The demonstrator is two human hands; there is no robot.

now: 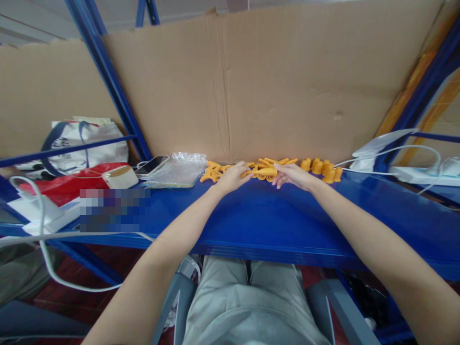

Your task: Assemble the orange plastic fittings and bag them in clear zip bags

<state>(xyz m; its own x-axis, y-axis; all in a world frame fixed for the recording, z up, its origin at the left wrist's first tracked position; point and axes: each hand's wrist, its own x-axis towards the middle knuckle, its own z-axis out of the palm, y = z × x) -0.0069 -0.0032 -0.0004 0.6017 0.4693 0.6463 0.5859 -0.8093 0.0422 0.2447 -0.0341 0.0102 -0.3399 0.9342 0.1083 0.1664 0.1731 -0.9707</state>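
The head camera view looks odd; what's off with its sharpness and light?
Head view: yellow pieces look soft in fine detail; glare flecks the clear plastic packet; faint sheen on the blue tabletop; a pixelated patch at left hides detail.

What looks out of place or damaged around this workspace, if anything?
A white cable droops below the front edge of the blue tabletop at the left, which looks untidy and might snag. The cardboard panel has a small dent or scuff toward the right. Nothing looks spilled among the orange plastic parts.
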